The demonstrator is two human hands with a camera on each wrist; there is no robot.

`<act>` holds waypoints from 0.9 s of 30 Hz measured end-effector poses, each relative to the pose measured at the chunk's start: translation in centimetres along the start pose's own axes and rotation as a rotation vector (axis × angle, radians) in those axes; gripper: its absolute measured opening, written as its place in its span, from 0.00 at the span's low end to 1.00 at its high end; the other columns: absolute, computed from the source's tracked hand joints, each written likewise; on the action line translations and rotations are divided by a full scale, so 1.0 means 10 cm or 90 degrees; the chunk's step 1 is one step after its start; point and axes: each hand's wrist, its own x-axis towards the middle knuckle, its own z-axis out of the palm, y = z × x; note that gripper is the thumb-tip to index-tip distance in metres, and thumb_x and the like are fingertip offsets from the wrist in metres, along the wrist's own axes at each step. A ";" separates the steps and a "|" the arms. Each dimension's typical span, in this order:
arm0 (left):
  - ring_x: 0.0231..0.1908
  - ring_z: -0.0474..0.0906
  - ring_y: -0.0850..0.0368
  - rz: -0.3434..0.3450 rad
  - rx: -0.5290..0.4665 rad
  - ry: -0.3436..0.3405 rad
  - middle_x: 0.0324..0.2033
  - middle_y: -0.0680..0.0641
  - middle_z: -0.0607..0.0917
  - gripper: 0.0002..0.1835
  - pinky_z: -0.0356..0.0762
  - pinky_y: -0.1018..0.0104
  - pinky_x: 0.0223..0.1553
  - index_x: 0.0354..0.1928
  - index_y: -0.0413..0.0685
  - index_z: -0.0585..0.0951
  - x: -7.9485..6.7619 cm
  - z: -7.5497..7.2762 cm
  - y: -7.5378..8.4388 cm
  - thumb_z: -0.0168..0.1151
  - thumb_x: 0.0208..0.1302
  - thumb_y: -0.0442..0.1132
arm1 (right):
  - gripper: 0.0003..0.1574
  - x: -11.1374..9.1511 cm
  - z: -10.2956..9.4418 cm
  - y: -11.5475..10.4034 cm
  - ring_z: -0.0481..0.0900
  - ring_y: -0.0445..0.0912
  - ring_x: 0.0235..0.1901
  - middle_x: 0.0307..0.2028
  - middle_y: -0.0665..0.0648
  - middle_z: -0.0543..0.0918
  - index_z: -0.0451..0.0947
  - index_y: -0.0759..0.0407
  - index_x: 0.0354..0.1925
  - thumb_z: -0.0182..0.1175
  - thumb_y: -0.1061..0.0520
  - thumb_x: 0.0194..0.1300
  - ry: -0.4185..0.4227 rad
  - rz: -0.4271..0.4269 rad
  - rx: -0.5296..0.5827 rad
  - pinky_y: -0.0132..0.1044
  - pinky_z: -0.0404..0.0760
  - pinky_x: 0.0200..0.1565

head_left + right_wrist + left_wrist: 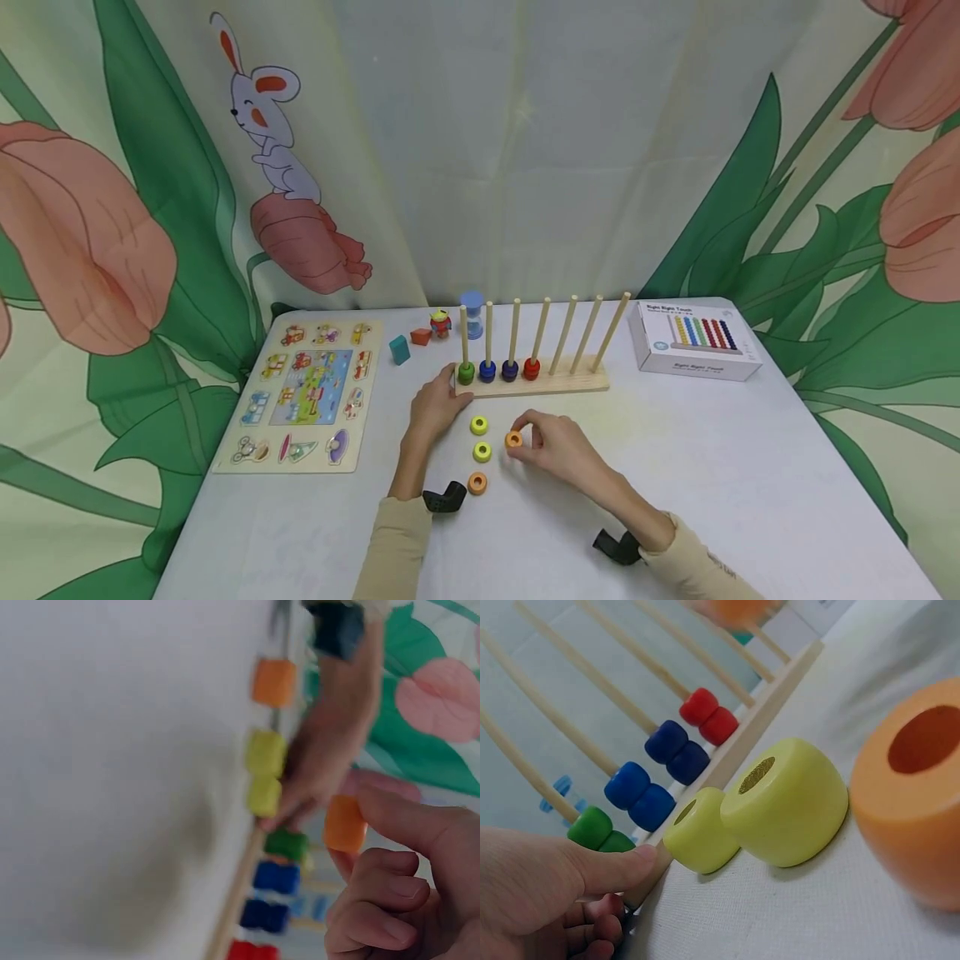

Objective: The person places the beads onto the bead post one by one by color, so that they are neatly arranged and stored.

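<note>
A wooden peg rack (566,382) stands on the table with several upright pegs. Its left pegs carry green beads (466,372), blue beads (639,796), dark blue beads (677,752) and red beads (532,368), two per peg; the right pegs are bare. My left hand (438,403) grips the rack's left end, thumb along the front of the base. My right hand (558,446) pinches an orange bead (346,824) between thumb and index finger, in front of the rack. Two yellow beads (784,802) and a second orange bead (477,483) lie in a line between my hands.
On the left lies a wooden picture puzzle board (225,454). Behind the rack stands a blue sand timer (472,313), beside a small toy figure (440,323), a red block (421,336) and a teal block (400,350). A white box (693,340) sits at the right.
</note>
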 end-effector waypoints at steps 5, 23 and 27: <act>0.22 0.69 0.56 0.001 0.002 0.001 0.21 0.50 0.75 0.37 0.63 0.63 0.24 0.68 0.44 0.66 0.00 0.01 0.00 0.66 0.60 0.49 | 0.20 0.12 -0.47 -0.07 0.65 0.40 0.13 0.14 0.47 0.70 0.80 0.55 0.44 0.69 0.47 0.56 0.122 0.027 0.005 0.32 0.62 0.17; 0.21 0.69 0.56 0.006 0.006 0.000 0.22 0.50 0.75 0.37 0.63 0.63 0.23 0.68 0.45 0.65 0.03 0.01 -0.01 0.66 0.60 0.50 | 0.27 0.59 -1.38 -0.10 0.65 0.48 0.15 0.16 0.54 0.69 0.79 0.62 0.49 0.63 0.42 0.62 0.390 0.012 -0.016 0.40 0.61 0.20; 0.21 0.69 0.56 0.001 0.006 -0.004 0.22 0.50 0.75 0.37 0.63 0.63 0.23 0.68 0.45 0.65 0.02 0.00 -0.02 0.66 0.60 0.51 | 0.27 0.59 -1.30 -0.08 0.65 0.48 0.14 0.15 0.54 0.68 0.77 0.60 0.52 0.63 0.43 0.62 0.407 -0.002 0.002 0.40 0.62 0.21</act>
